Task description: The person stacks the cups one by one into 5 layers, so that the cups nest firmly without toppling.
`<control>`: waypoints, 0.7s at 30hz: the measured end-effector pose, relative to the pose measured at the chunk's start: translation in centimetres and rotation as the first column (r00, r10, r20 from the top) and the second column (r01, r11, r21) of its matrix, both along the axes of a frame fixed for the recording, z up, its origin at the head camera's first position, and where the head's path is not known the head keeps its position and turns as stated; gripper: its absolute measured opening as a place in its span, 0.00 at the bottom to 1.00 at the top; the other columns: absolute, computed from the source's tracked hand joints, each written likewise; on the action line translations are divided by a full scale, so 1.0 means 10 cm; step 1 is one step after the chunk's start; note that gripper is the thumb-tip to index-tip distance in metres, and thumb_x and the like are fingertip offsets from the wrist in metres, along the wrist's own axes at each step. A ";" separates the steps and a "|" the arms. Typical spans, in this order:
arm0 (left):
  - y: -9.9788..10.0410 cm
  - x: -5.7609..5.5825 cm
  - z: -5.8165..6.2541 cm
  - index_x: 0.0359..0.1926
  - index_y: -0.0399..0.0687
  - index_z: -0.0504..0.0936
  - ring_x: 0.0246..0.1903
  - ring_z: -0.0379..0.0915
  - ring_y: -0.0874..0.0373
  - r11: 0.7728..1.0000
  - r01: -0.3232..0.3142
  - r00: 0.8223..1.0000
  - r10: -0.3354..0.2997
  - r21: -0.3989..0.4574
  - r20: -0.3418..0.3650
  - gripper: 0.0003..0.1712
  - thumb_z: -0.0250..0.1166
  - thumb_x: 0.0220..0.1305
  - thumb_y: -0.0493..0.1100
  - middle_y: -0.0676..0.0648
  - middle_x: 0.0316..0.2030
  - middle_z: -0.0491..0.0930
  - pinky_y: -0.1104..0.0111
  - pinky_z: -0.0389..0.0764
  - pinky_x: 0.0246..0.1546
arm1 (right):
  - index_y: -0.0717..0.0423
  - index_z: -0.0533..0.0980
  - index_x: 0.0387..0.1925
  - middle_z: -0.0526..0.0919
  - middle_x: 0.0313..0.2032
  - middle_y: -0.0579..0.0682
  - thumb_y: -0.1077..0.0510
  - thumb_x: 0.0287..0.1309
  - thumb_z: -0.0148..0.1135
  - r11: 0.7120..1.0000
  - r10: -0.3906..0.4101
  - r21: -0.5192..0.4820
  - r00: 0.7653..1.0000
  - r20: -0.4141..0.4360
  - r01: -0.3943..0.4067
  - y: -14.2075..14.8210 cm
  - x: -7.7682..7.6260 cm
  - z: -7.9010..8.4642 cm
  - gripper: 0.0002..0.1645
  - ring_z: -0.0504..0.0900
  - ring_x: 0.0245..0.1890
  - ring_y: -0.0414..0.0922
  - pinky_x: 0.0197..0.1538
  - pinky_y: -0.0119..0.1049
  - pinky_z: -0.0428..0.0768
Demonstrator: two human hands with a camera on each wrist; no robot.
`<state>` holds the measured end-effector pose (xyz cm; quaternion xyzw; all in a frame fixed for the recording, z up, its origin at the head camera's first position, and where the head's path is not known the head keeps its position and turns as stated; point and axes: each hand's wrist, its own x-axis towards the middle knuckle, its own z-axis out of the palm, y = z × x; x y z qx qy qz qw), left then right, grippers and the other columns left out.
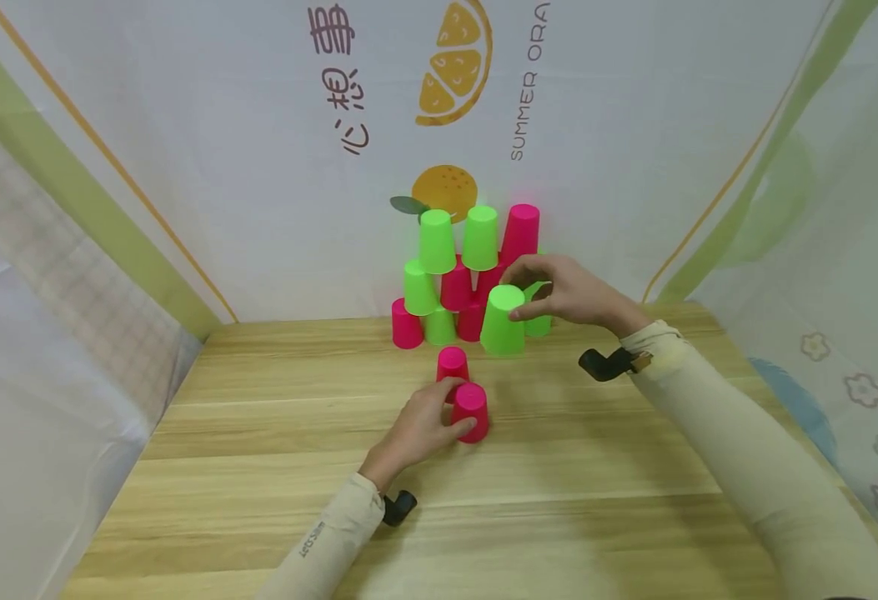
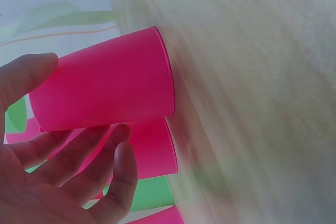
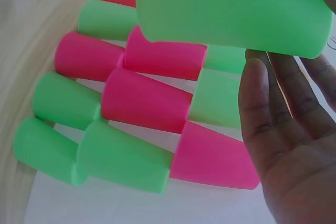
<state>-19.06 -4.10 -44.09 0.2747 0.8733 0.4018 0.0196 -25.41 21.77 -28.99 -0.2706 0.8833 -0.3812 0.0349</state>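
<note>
With thumb and fingers, my left hand (image 1: 425,425) grips an upside-down pink cup (image 1: 471,414) near the tabletop. Just behind it stands a second pink cup (image 1: 452,360). In the left wrist view the thumb lies on one side of the gripped pink cup (image 2: 105,80), the fingers on the other. My right hand (image 1: 564,292) holds a green cup (image 1: 504,323) upside down, in front of the stack. Seen from the right wrist, that green cup (image 3: 231,11) is between thumb and fingers. The stack of pink and green cups (image 1: 455,285) has three levels, its right part hidden behind the right hand.
The wooden table (image 1: 296,450) meets a white cloth backdrop (image 1: 258,150) with orange drawings right behind the stack. Cloth also hangs at the left and right sides. A small black camera is worn on each wrist.
</note>
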 end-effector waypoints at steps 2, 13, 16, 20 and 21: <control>0.01 0.00 -0.01 0.61 0.39 0.74 0.54 0.80 0.48 1.000 0.000 1.000 0.000 0.005 0.002 0.29 0.71 0.61 0.40 0.43 0.53 0.82 0.54 0.83 0.56 | 0.56 0.78 0.52 0.84 0.50 0.53 0.58 0.54 0.74 1.000 -0.013 0.009 1.000 -0.012 0.013 -0.01 -0.04 0.05 0.24 0.82 0.52 0.49 0.56 0.48 0.84; 0.01 0.00 -0.02 0.61 0.39 0.73 0.54 0.80 0.50 1.000 -0.006 1.000 0.006 0.004 0.017 0.29 0.71 0.61 0.40 0.43 0.53 0.82 0.57 0.84 0.56 | 0.56 0.79 0.52 0.86 0.50 0.54 0.58 0.55 0.74 0.997 -0.076 0.015 0.996 -0.047 0.077 0.00 -0.31 0.44 0.23 0.83 0.49 0.47 0.58 0.45 0.81; 0.00 0.00 -0.02 0.61 0.39 0.73 0.54 0.81 0.50 1.000 -0.006 1.000 0.006 0.008 0.022 0.29 0.71 0.61 0.40 0.43 0.53 0.82 0.57 0.84 0.56 | 0.55 0.79 0.52 0.87 0.50 0.54 0.56 0.57 0.73 0.995 -0.101 0.022 0.993 -0.062 0.102 0.01 -0.36 0.58 0.22 0.83 0.48 0.46 0.56 0.39 0.80; 0.00 0.00 -0.02 0.61 0.40 0.73 0.54 0.81 0.50 1.000 -0.005 1.000 0.005 0.010 0.022 0.29 0.71 0.62 0.40 0.44 0.53 0.82 0.57 0.84 0.56 | 0.56 0.78 0.54 0.86 0.49 0.54 0.53 0.59 0.71 0.988 -0.154 0.020 0.986 -0.063 0.155 -0.01 -0.41 0.77 0.23 0.83 0.46 0.45 0.51 0.33 0.81; 0.00 0.00 -0.02 0.61 0.40 0.73 0.54 0.81 0.50 1.000 -0.005 1.000 0.005 0.011 0.023 0.28 0.71 0.61 0.40 0.44 0.53 0.82 0.57 0.84 0.56 | 0.56 0.78 0.54 0.86 0.49 0.54 0.52 0.59 0.71 0.985 -0.168 0.020 0.984 -0.066 0.169 -0.02 -0.42 0.82 0.24 0.83 0.46 0.45 0.50 0.33 0.82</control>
